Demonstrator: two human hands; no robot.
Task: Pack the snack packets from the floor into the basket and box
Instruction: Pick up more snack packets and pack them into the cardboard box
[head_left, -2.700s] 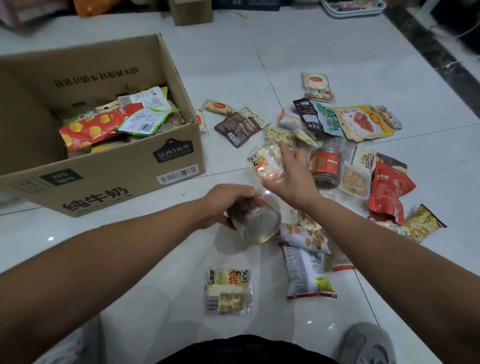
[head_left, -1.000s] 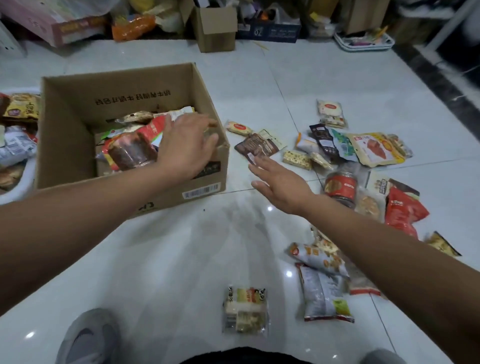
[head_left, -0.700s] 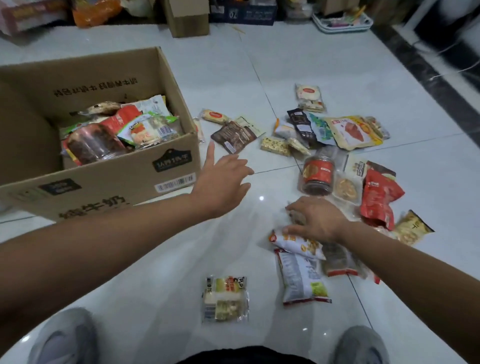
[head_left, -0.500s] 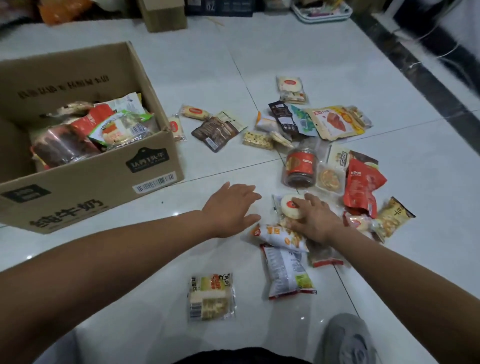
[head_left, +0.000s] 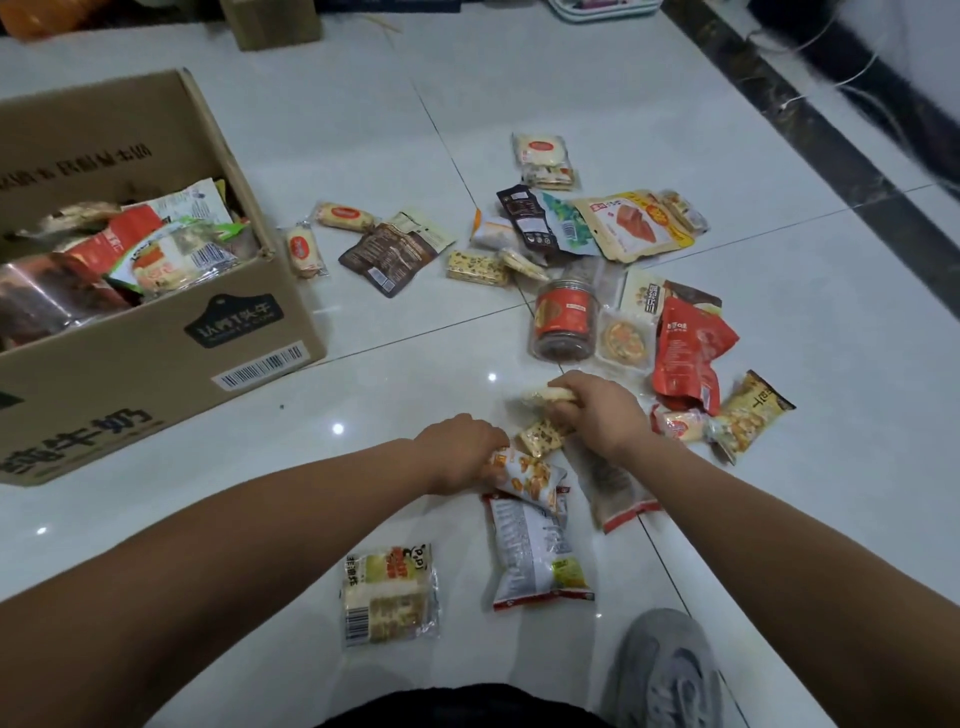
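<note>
Gripping snack pkts (head_left: 530, 475) (head_left: 545, 396), both hands (head_left: 460, 454) (head_left: 597, 415)

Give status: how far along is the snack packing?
Roughly midway. Done: the cardboard box is well filled with packets. In hand: the left hand grips a white-and-orange packet, the right hand a pale packet. Left: many items on the floor, including the red-labelled jar and red pouch. The basket is out of view.
</note>
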